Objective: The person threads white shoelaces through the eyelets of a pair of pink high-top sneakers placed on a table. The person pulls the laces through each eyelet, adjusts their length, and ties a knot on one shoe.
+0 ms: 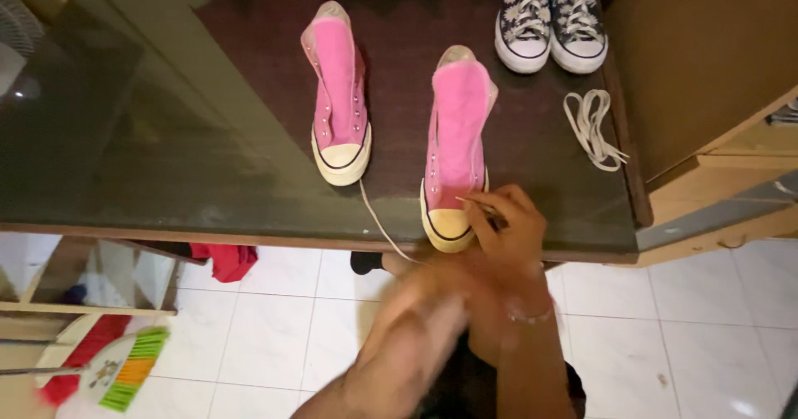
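Two pink high-top sneakers stand on a dark glass-topped table, toes toward me. My right hand is at the toe of the nearer sneaker, near the table's front edge, and pinches the thin tip of a cream lace against the lowest eyelets. The lace trails from beside the other pink sneaker across the table edge toward my left hand. That hand is below the edge and blurred by motion, so its grip cannot be made out.
A pair of dark flower-patterned sneakers stands at the back right. A loose white lace lies by the table's right edge, next to a wooden cabinet. Below are white floor tiles, red cloth and a colourful broom.
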